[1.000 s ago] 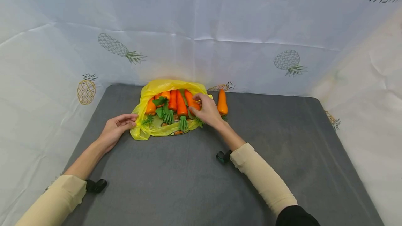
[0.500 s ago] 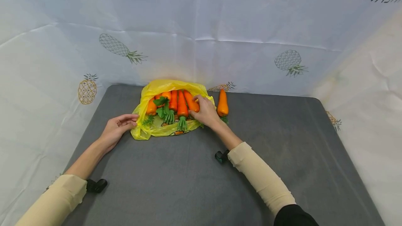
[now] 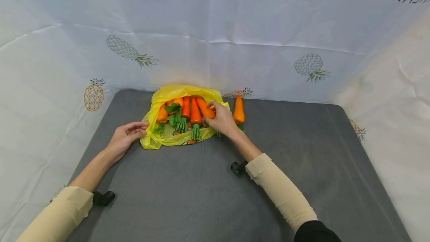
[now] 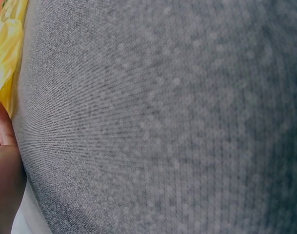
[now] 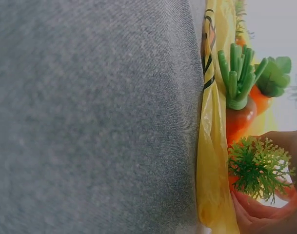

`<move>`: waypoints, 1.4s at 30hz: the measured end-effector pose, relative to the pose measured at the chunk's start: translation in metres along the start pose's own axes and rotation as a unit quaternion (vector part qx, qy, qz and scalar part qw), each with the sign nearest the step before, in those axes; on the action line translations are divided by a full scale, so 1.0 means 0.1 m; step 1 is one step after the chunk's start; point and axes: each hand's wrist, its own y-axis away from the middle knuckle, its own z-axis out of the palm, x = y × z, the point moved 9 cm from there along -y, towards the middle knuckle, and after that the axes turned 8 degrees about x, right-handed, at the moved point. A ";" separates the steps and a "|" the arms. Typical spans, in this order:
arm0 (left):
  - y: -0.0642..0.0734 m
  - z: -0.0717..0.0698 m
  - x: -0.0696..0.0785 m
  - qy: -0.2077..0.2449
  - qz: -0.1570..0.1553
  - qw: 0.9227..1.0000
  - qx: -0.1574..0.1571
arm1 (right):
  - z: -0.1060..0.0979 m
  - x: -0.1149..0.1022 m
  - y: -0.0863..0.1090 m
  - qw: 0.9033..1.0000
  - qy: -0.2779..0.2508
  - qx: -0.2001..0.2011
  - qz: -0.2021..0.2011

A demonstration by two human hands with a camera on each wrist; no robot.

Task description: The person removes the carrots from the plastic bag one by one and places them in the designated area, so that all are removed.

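Observation:
A yellow plastic bag (image 3: 158, 102) lies with its mouth toward me at the back of the table, several carrots inside. My left hand (image 3: 124, 139) pinches the left edge of the bag's mouth; in the left wrist view its fingers (image 4: 4, 127) meet the yellow plastic. At the right of the mouth, my right hand (image 3: 222, 118) holds an orange carrot (image 3: 205, 108) between thumb and fingers. That carrot's frilly green top (image 5: 258, 168) shows in the right wrist view. Left of it lies a carrot with cut green stems (image 3: 195, 113).
One more orange carrot (image 3: 239, 110) lies outside the bag, just right of my right hand. A grey cloth covers the table (image 3: 188, 189). Behind it hangs a white sheet (image 3: 228, 18) printed with pineapples.
The right hand and its carrot shift only slightly at the bag's mouth. My left hand stays on the bag's left edge.

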 end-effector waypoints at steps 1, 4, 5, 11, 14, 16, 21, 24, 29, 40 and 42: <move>0.00 0.00 0.00 -0.003 0.000 1.000 0.000 | -0.01 0.00 0.01 1.000 -0.004 0.000 0.002; -0.01 0.00 0.00 -0.009 0.000 1.000 0.000 | -0.06 -0.01 0.04 1.000 -0.011 0.002 0.009; -0.01 0.00 0.00 -0.011 0.000 1.000 0.000 | -0.07 -0.01 0.04 1.000 -0.013 0.003 0.011; -0.01 0.00 0.00 -0.016 -0.001 1.000 0.003 | -0.17 -0.02 0.10 0.999 -0.031 0.005 0.016; -0.01 0.00 0.00 -0.015 -0.002 1.000 0.003 | -0.22 -0.03 0.15 0.999 -0.047 0.006 0.023; 0.00 0.00 0.00 -0.011 -0.003 1.000 0.002 | -0.26 -0.03 0.19 0.998 -0.057 0.006 0.029; 0.00 0.01 0.00 -0.005 -0.001 1.000 -0.002 | -0.37 -0.09 0.26 0.996 -0.082 0.003 0.028; 0.00 0.00 0.00 -0.010 0.005 1.000 0.000 | -0.45 -0.14 0.29 0.995 -0.097 0.008 0.021; -0.02 0.00 0.01 -0.019 0.006 1.000 0.002 | -0.64 -0.17 0.34 0.993 -0.110 0.035 0.022; 0.01 -0.01 -0.02 -0.017 0.001 1.000 0.005 | -1.14 0.11 0.45 0.984 -0.129 0.106 0.057; 0.00 -0.01 -0.01 -0.015 0.004 1.000 0.004 | -1.24 0.18 0.47 0.983 -0.123 0.121 0.065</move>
